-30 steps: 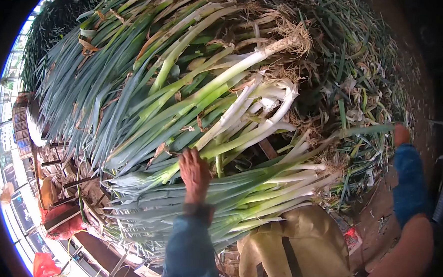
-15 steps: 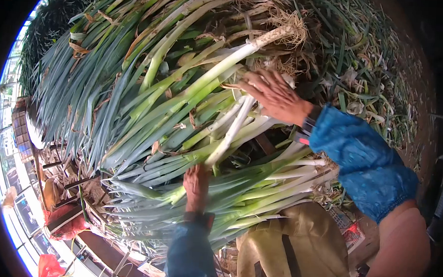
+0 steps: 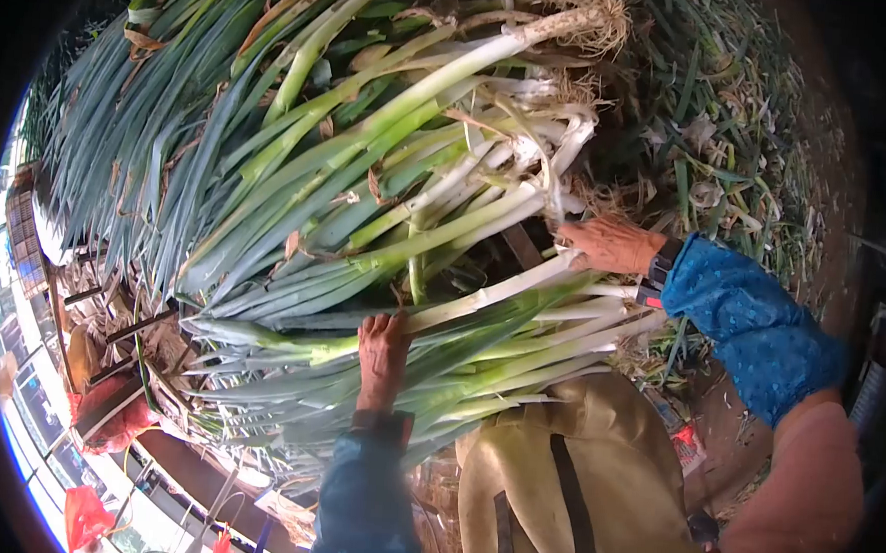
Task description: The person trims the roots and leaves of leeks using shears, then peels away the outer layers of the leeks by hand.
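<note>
A long green onion (image 3: 492,295) with a white stem and green leaves lies slantwise between my two hands. My left hand (image 3: 383,358) is closed around it where the stem turns into leaves. At its root end is my right hand (image 3: 613,247), fingers bent over the white stem, their tips partly hidden. Below this stalk lies a layer of green onions (image 3: 559,355) with their white ends to the right. A large heap of untrimmed green onions (image 3: 258,182) rises above, roots to the right and leaves to the left.
Stripped leaves and peelings (image 3: 715,161) cover the ground at the right. A brown apron (image 3: 573,474) covers my lap. At the lower left are a red bag (image 3: 115,420) and a plastic crate (image 3: 26,240).
My right hand has moved down and right from the heap to the root end of the stalk. The stalk between my hands now lies flatter and lower. The view has shifted slightly.
</note>
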Available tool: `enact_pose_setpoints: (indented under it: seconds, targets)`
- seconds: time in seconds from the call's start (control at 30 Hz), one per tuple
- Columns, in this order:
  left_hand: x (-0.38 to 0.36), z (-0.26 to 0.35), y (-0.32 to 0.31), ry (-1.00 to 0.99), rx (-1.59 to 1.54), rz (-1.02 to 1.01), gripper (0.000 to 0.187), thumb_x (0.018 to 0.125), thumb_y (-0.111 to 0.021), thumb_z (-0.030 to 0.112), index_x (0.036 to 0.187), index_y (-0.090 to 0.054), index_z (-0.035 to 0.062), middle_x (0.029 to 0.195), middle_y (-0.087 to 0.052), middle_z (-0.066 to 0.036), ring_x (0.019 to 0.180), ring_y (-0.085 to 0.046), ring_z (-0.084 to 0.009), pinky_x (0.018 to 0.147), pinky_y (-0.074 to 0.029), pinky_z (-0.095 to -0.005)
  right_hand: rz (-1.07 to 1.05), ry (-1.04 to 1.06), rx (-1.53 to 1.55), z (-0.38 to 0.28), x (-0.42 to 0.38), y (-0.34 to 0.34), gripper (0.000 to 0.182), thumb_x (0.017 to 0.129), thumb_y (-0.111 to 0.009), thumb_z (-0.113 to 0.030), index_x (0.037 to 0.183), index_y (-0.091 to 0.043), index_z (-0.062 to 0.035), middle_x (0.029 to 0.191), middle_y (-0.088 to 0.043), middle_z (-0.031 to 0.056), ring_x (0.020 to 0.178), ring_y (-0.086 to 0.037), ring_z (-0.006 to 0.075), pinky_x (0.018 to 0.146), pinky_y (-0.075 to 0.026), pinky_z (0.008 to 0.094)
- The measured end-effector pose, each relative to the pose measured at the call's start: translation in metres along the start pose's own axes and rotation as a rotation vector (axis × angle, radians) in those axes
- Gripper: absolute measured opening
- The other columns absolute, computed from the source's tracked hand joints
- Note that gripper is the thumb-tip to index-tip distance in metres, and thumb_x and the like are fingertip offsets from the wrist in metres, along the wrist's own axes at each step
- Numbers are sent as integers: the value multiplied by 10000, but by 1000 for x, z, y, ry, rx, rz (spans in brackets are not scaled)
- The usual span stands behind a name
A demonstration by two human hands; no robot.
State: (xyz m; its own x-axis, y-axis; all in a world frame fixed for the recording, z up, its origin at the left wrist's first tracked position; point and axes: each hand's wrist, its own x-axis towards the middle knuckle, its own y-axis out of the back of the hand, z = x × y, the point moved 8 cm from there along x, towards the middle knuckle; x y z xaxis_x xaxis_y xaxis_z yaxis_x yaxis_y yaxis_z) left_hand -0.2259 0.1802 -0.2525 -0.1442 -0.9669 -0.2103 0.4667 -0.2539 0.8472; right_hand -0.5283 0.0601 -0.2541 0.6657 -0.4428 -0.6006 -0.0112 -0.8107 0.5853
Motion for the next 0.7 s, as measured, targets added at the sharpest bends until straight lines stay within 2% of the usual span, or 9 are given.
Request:
enact_pose_setpoints:
  seconds: [0.1, 0.13, 0.23, 0.27, 0.37, 0.47, 0.6, 0.7]
  targets:
    - [1, 3, -5, -28, 32, -63, 326, 666, -705, 156, 964, -579, 117, 817, -522, -64, 828, -501, -278, 730, -386, -411, -83, -71, 125, -1, -9, -16, 354, 767, -633, -312, 930, -578, -2, 812, -601, 197, 796, -587, 374, 730, -439, 460]
    - [1, 0, -12, 12, 84, -174, 412, 652, -741, 228, 1010, -578, 107, 879, -552, -70, 878, -514, -282, 770, -394, -407, -110, -117, 192, -2, -14, -17, 389, 733, -651, -289, 1002, -613, -11, 873, -627, 206, 843, -605, 359, 769, -446, 445]
    - [7, 28, -16, -33, -36, -187, 532, 625, -775, 314, 1064, -573, 90, 937, -581, -86, 930, -524, -288, 812, -400, -403, 41, -43, 257, -7, -27, -14, 383, 731, -662, -302, 983, -624, -16, 857, -629, 204, 834, -608, 354, 764, -452, 434]
    - [11, 40, -23, -80, -67, -177, 629, 599, -792, 374, 1102, -563, 72, 982, -597, -108, 944, -536, -299, 821, -409, -406, 36, -74, 297, -8, -32, -13, 391, 720, -682, -295, 985, -626, -14, 856, -632, 203, 839, -609, 354, 762, -458, 425]
    - [30, 82, -39, -92, -311, -112, 599, 612, -784, 363, 1083, -566, 64, 947, -607, -105, 905, -550, -300, 793, -420, -405, 86, -76, 321, -20, -43, -4, 399, 738, -665, -257, 1037, -611, 1, 914, -629, 209, 889, -602, 359, 779, -454, 414]
    - [41, 112, -55, -71, -370, -131, 469, 647, -764, 320, 1012, -602, 74, 885, -613, -86, 839, -561, -288, 750, -432, -392, 211, -43, 334, -39, -55, 13, 338, 755, -658, -219, 1002, -603, 5, 897, -623, 193, 862, -600, 358, 762, -458, 406]
    - [48, 129, -50, -141, -452, -88, 215, 709, -711, 212, 872, -648, 88, 776, -598, -69, 751, -550, -280, 692, -438, -379, 310, -3, 283, -48, -63, 19, 268, 765, -654, -193, 943, -589, -3, 855, -603, 174, 825, -588, 355, 728, -462, 407]
    - [47, 124, -52, -138, -578, -190, 194, 757, -669, 231, 858, -646, 67, 766, -603, -83, 765, -561, -292, 686, -442, -391, 357, 28, 240, -52, -66, 18, 235, 756, -660, -162, 918, -585, -10, 834, -591, 162, 804, -578, 348, 708, -463, 403]
